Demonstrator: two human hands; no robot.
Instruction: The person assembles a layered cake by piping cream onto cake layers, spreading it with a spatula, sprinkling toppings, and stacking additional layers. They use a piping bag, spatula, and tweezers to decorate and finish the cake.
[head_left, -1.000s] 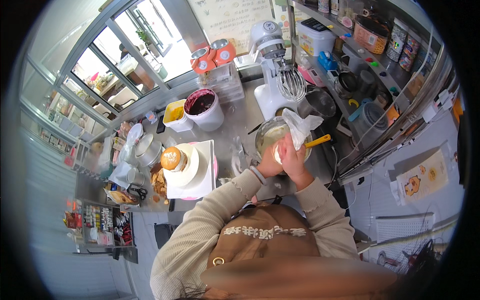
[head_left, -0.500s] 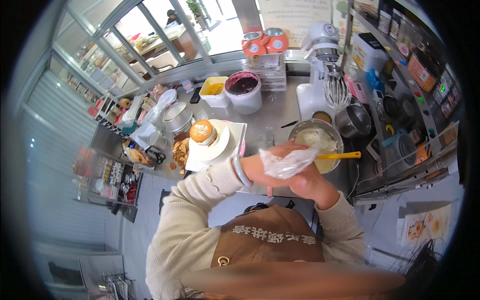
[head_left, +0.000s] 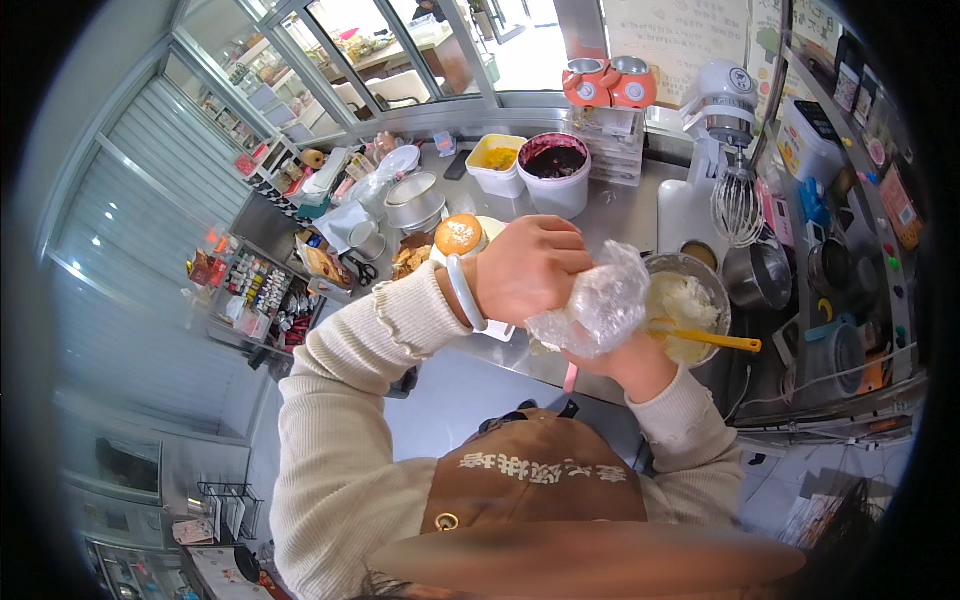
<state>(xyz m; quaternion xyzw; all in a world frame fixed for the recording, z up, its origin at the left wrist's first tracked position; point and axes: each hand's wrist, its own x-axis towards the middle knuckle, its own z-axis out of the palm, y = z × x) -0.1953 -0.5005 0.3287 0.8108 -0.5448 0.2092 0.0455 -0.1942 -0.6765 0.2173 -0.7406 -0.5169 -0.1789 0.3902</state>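
Note:
My left hand [head_left: 535, 265], a pale bracelet at its wrist, is in front of me with its fingers curled closed against a crumpled clear plastic bag [head_left: 598, 300]. Just below and to the right, my right hand [head_left: 625, 362] is closed around the lower part of that bag, most of its fingers hidden by the plastic. To the right of the hands stands a metal bowl [head_left: 722, 300] of pale cream [head_left: 685, 303] with a yellow-handled spatula [head_left: 715, 338] in it. Behind my left wrist, a round golden-topped cake [head_left: 459, 235] is partly covered.
A white tub of dark purple filling [head_left: 556, 195] and a smaller tub of yellow filling [head_left: 496, 180] stand at the back. A stand mixer [head_left: 725, 105] with a whisk is at the back right, a steel bowl [head_left: 757, 280] below it. Cake tins [head_left: 413, 200] and scissors [head_left: 358, 268] lie left.
My left hand has risen and turned, its fist now showing above the plastic bag. The bag stands higher. The whole scene has shifted to the right as the view turned.

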